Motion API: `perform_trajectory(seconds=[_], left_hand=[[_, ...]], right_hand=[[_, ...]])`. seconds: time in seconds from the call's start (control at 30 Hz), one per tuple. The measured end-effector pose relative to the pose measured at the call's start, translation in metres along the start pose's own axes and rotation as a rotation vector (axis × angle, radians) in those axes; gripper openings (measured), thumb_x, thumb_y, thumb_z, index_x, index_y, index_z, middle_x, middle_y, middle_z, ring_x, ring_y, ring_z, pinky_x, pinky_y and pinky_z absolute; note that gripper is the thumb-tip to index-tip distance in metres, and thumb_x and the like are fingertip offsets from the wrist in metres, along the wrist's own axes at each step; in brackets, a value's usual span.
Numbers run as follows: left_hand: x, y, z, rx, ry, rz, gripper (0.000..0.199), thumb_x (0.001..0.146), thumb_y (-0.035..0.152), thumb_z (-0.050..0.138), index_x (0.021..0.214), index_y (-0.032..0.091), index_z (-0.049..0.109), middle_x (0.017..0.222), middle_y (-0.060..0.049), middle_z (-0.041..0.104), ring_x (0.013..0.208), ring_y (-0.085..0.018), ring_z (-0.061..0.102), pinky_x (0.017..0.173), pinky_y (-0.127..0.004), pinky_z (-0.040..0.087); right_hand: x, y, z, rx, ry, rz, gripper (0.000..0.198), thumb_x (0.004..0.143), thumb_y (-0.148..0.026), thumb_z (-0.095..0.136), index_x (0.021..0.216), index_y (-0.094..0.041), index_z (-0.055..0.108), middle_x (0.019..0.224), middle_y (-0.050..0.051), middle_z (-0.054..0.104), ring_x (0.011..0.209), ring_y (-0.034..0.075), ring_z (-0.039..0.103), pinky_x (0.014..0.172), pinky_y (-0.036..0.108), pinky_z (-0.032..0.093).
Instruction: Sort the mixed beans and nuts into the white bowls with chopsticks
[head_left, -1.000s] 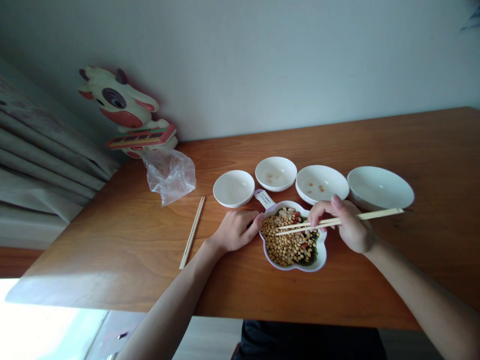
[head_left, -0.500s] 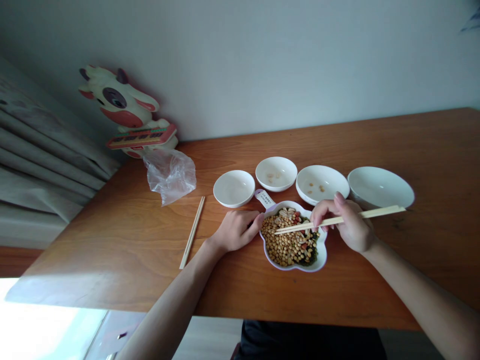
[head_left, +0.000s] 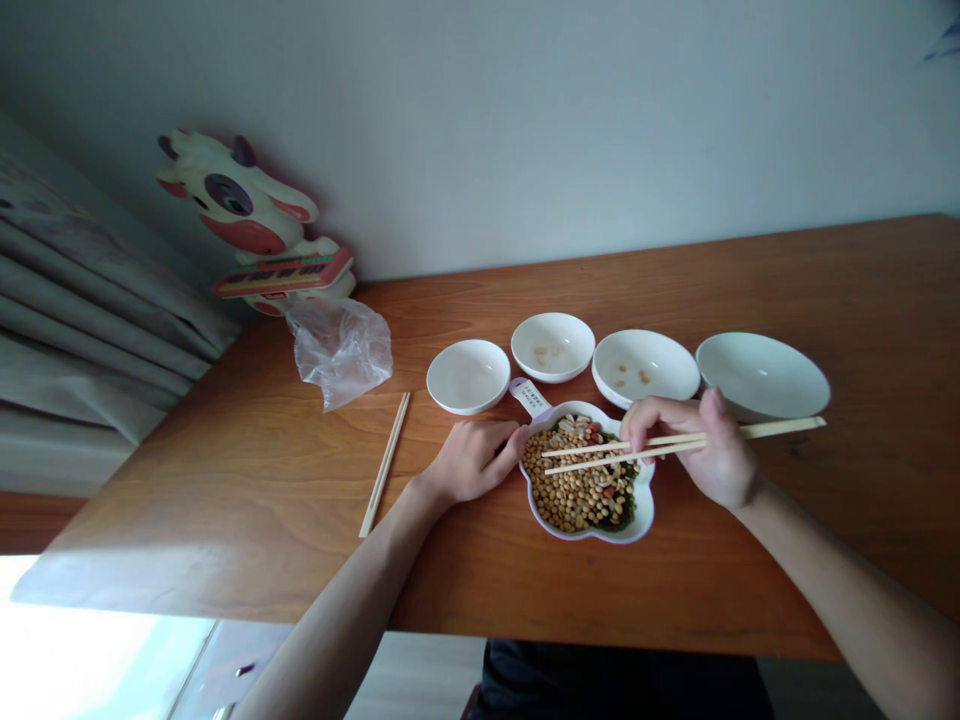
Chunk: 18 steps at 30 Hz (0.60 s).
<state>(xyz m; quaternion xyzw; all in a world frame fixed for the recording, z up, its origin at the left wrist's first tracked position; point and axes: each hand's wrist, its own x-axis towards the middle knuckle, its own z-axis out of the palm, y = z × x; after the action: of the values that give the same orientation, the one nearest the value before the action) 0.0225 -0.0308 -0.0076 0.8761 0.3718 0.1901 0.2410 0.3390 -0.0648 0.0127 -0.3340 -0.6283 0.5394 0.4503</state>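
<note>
A white flower-shaped bowl [head_left: 641, 520] with a purple rim and a labelled handle holds mixed yellow soybeans [head_left: 570, 495], pale and reddish peanuts [head_left: 576, 428] and green mung beans [head_left: 621, 512]. My left hand [head_left: 480, 460] rests on the table with curled fingers, its thumb and fingertips at the bowl's left rim. In my right hand [head_left: 697, 445] is a pair of wooden chopsticks [head_left: 772, 428]. Their tips are spread apart over the soybeans, with nothing between them.
Behind stand four white bowls: a left one [head_left: 469, 375], one with a few pale pieces [head_left: 553, 345], one with a few yellowish beans [head_left: 645, 365], and a right one [head_left: 761, 370]. Spare chopsticks [head_left: 386, 465], a plastic bag [head_left: 341, 350] and a cow toy [head_left: 255, 220] are leftward.
The chopstick tips have parted and shifted slightly left over the beans. My right hand has turned a little; my left hand and the bowl look unmoved.
</note>
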Motion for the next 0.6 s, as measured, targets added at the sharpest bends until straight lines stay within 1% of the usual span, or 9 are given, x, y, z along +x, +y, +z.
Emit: perform_trajectory(seconds=[0.17,0.37,0.47,0.6], left_hand=[[-0.0002,-0.0006,0.0003,0.011,-0.001,-0.003,0.05,0.118,0.043,0.034,0.077,0.019,0.053,0.073,-0.002,0.062,0.064,-0.014,0.05,0.064,-0.03,0.035],[-0.0003,-0.0008,0.0009,0.014,-0.009,-0.015,0.051,0.118,0.044,0.033,0.08,0.019,0.057,0.076,-0.003,0.065,0.066,-0.015,0.054,0.065,-0.03,0.037],[-0.0002,-0.0012,0.0013,0.005,-0.008,-0.014,0.051,0.118,0.044,0.033,0.079,0.019,0.056,0.075,-0.003,0.064,0.066,-0.015,0.053,0.065,-0.03,0.037],[-0.0001,-0.0014,0.0012,-0.007,-0.006,-0.004,0.051,0.118,0.043,0.033,0.078,0.019,0.054,0.075,-0.002,0.063,0.065,-0.014,0.051,0.065,-0.03,0.036]], right_hand=[[-0.003,0.0065,0.0002,-0.061,0.003,0.032,0.091,0.102,-0.085,0.012,0.078,-0.024,0.074,0.077,0.009,0.068,0.072,0.025,0.061,0.064,0.037,0.048],[-0.0021,0.01,-0.0017,-0.1,-0.009,0.032,0.088,0.104,-0.083,0.013,0.08,-0.025,0.076,0.077,0.008,0.068,0.07,0.025,0.06,0.063,0.038,0.046],[-0.0017,0.0107,-0.0019,-0.118,-0.013,0.041,0.084,0.105,-0.081,0.017,0.079,-0.026,0.075,0.076,0.007,0.069,0.068,0.024,0.059,0.063,0.038,0.045],[-0.0015,0.0102,-0.0007,-0.16,0.016,0.023,0.082,0.107,-0.078,0.021,0.076,-0.026,0.076,0.073,0.006,0.07,0.065,0.023,0.059,0.064,0.038,0.046]])
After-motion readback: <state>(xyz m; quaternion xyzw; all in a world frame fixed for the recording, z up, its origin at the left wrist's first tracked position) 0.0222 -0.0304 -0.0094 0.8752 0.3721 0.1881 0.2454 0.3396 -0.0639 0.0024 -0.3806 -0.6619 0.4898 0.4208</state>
